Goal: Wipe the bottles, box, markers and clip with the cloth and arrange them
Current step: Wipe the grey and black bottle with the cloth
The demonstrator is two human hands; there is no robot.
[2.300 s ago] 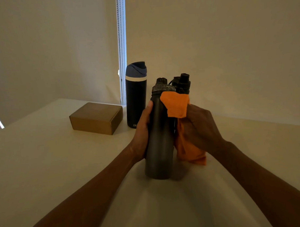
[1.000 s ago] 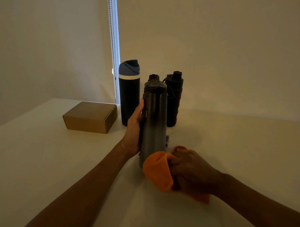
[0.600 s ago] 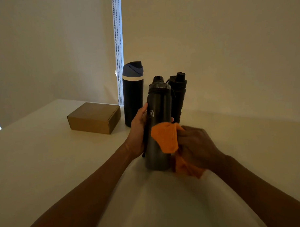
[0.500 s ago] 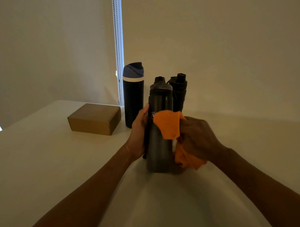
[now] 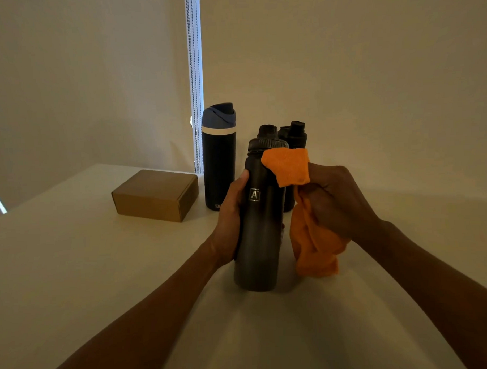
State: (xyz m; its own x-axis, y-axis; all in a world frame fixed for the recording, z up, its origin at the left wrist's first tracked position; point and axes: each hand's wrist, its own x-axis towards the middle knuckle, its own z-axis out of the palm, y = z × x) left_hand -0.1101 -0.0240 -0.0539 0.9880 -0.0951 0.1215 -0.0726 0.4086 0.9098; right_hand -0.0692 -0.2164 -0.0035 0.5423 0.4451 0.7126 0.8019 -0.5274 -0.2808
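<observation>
Left grip wraps the dark bottle, upright at the table centre – its fingers hidden behind the body. Right grip clamps the orange cloth against the bottle shoulder; the rear black bottle is mostly occluded

The orange cloth touches the upright dark bottle near its cap.

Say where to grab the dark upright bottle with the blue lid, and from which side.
Probably the straight cylindrical body of the blue-lidded dark bottle, below its white band, wrapped from the left. It stands upright; the sloped lid gives poorer purchase. The low brown cardboard box leaves that side open above it, while the left hand holding the dark grey metal bottle crowds its right.
</observation>
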